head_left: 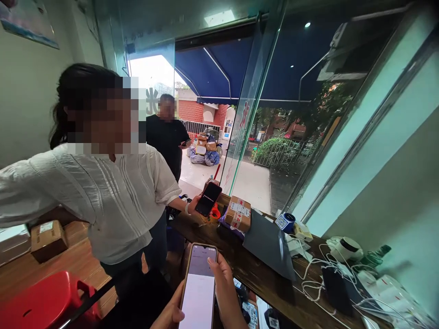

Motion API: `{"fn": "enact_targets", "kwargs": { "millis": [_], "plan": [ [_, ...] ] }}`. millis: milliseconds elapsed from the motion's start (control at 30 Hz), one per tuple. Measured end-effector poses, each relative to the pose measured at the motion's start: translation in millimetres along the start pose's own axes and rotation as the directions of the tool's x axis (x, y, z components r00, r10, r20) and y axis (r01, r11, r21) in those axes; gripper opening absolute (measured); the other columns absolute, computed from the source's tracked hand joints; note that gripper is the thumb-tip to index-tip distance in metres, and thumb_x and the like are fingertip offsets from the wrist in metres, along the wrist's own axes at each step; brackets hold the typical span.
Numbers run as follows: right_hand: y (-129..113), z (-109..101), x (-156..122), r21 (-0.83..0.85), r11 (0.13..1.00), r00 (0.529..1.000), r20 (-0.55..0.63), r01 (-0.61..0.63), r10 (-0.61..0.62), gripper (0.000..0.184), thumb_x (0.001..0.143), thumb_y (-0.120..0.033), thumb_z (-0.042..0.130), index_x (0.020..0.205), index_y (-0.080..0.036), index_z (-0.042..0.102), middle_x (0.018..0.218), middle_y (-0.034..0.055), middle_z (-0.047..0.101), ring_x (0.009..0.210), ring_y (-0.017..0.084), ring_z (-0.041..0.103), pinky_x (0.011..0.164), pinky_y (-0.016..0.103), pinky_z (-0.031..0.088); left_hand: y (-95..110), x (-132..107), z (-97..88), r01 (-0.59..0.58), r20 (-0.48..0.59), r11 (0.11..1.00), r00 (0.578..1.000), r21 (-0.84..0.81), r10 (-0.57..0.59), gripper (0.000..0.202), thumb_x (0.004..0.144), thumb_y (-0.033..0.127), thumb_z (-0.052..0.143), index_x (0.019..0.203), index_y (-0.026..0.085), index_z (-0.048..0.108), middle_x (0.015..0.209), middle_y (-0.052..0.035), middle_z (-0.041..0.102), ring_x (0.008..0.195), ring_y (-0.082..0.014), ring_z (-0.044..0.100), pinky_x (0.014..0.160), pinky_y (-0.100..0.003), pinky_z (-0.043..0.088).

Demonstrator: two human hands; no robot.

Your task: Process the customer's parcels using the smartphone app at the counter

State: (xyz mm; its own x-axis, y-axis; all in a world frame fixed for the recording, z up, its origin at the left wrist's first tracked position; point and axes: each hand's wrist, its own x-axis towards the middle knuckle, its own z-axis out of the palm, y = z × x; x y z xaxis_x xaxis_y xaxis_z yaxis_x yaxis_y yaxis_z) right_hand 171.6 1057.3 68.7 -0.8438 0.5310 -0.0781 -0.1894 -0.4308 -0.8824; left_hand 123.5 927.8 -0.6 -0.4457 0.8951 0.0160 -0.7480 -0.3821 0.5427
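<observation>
the left hand (173, 310) and right hand (224, 284) share a grip around the phone (199, 288), just off the near edge of the counter (264, 276); a hard tap on its glass could tip it from a loose hold and drop it past that edge. it is a slim, slick slab with rounded corners, while the dark wood beyond bears a boxy, taped carton (239, 213) and a smooth grey sheet (267, 244).
</observation>
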Motion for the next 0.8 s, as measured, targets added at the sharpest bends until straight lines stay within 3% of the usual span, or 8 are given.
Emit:
{"fn": "enact_targets", "kwargs": {
  "millis": [100, 233, 400, 500, 667, 800],
  "plan": [
    [0, -1, 3, -0.022, 0.999, 0.997, -0.071, 0.023, -0.025, 0.045, 0.061, -0.05, 0.075, 0.09, -0.02, 0.058, 0.062, -0.004, 0.062, 0.05, 0.011, 0.052, 0.046, 0.021, 0.038, -7, 5, -10.9, -0.007, 0.002, 0.994, 1.0, 0.106, 0.007, 0.06, 0.05, 0.019, 0.074, 0.109, 0.026, 0.067, 0.117, -0.0015, 0.066, 0.124, -0.034, 0.044, 0.108, -0.042, 0.025],
    [-7, 4, -3, -0.11, 0.992, 0.975, -0.201, 0.069, -0.09, 0.047, 0.052, -0.041, 0.083, 0.085, -0.019, 0.059, 0.064, -0.0032, 0.063, 0.054, 0.011, 0.054, 0.051, 0.021, 0.042, -11, -2, -8.6, 0.09, -0.089, 0.985, 0.993, 0.144, -0.078, 0.067, 0.047, 0.003, 0.057, 0.108, 0.03, 0.066, 0.115, 0.0013, 0.068, 0.123, -0.0342, 0.046, 0.107, -0.048, 0.024],
    [-10, 6, -8, -0.031, 0.999, 0.978, -0.209, 0.011, -0.017, 0.034, 0.063, -0.046, 0.068, 0.084, -0.02, 0.059, 0.056, -0.0046, 0.059, 0.046, 0.011, 0.05, 0.045, 0.02, 0.037, -7, -15, -10.4, 0.15, -0.244, 0.982, 0.963, 0.117, -0.118, 0.067, 0.049, 0.001, 0.056, 0.109, 0.029, 0.065, 0.113, 0.0013, 0.068, 0.122, -0.0354, 0.047, 0.103, -0.05, 0.031],
    [-9, 7, -9, -0.011, 1.0, 0.981, -0.192, -0.004, 0.002, 0.032, 0.063, -0.042, 0.066, 0.085, -0.02, 0.057, 0.056, -0.0043, 0.059, 0.045, 0.011, 0.05, 0.045, 0.021, 0.038, -6, -18, -9.4, 0.157, -0.232, 0.982, 0.964, 0.104, -0.129, 0.066, 0.052, 0.008, 0.061, 0.115, 0.027, 0.061, 0.121, -0.0012, 0.064, 0.127, -0.0366, 0.041, 0.1, -0.049, 0.035],
    [-11, 12, -14, -0.076, 0.996, 0.981, -0.187, 0.037, -0.051, 0.045, 0.054, -0.036, 0.08, 0.087, -0.02, 0.055, 0.066, -0.0032, 0.063, 0.058, 0.013, 0.055, 0.054, 0.022, 0.042, -7, -20, 1.0, 0.144, -0.205, 0.972, 0.973, 0.184, -0.105, 0.07, 0.052, 0.011, 0.063, 0.121, 0.024, 0.057, 0.119, -0.0033, 0.065, 0.127, -0.0353, 0.042, 0.099, -0.046, 0.037],
    [-14, 9, -19, -0.051, 0.999, 0.994, -0.11, -0.007, 0.001, 0.04, 0.064, -0.042, 0.069, 0.094, -0.022, 0.052, 0.07, -0.0026, 0.063, 0.057, 0.014, 0.056, 0.056, 0.024, 0.044, -10, -21, -3.4, 0.108, -0.156, 0.982, 0.984, 0.155, -0.083, 0.069, 0.056, 0.016, 0.063, 0.124, 0.024, 0.054, 0.119, -0.0044, 0.065, 0.122, -0.0348, 0.047, 0.096, -0.045, 0.04]
  ]
}}
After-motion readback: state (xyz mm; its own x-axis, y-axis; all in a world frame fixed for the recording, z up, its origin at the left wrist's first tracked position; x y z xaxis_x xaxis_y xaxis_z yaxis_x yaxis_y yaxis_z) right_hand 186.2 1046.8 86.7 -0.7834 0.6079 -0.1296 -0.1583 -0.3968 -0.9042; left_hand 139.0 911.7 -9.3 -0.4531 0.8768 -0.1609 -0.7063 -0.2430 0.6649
